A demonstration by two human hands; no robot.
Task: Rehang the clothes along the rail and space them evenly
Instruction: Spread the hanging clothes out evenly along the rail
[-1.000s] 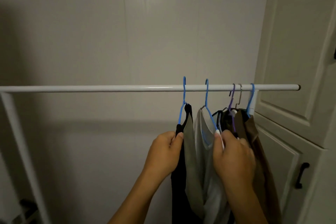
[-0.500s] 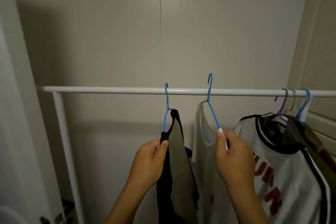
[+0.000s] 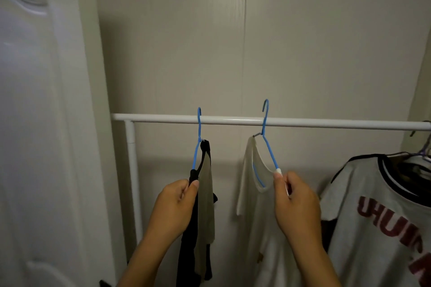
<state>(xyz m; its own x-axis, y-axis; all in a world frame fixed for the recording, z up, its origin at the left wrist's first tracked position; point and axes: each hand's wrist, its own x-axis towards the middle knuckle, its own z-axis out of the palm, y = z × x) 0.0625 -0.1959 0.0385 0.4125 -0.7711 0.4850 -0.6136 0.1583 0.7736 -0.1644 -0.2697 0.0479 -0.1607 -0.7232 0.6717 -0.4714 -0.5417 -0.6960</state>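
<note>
Within left hand (image 3: 175,207), right hand (image 3: 296,202): hangers (image 3: 195,158), seemingly

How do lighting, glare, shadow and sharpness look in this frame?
Head view: dim, warm light; faint glare streak on the white rail, brighter sheen on the door at left; soft shadow band on the wall below. The left hand gripping the left blue hanger and right hand pinching the right blue hanger are sharp; the rail's post leans, likely wide-angle distortion.

Beige panelled wall (image 3: 303,42) fills centre and right, vertical seam (image 3: 245,30) just right of middle. White moulded door (image 3: 35,123) along left edge. Pale slanted panel (image 3: 425,91) at far right. Light dim, soft shadow low on wall.
</note>
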